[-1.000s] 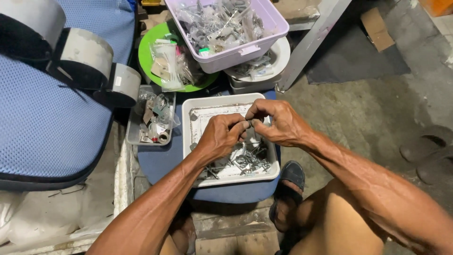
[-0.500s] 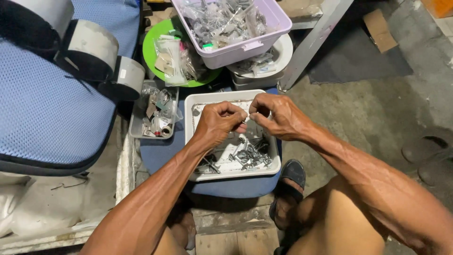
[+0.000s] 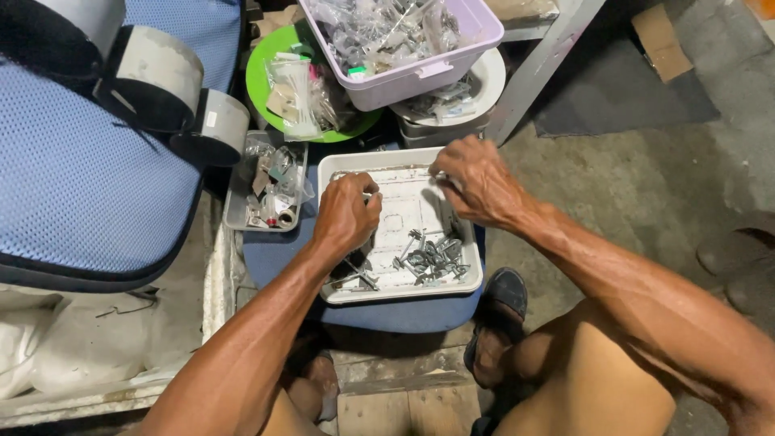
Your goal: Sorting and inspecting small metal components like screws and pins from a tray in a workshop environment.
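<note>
The white tray [image 3: 401, 216] sat on a blue stool [image 3: 266, 258] under both my hands. My left hand [image 3: 347, 214] hovered curled over its left side, fingers pinched together; my right hand [image 3: 476, 182] reached over the far right corner, what it gripped hidden. Grey metal clips [image 3: 432, 258] lay heaped near the tray's near edge. A lilac tub [image 3: 420, 77] stood beyond.

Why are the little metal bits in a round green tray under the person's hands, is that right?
Not quite. The head view shows the little metal bits lying in a rectangular white tray, not a round green one. The left hand and right hand are over that white tray.
</note>
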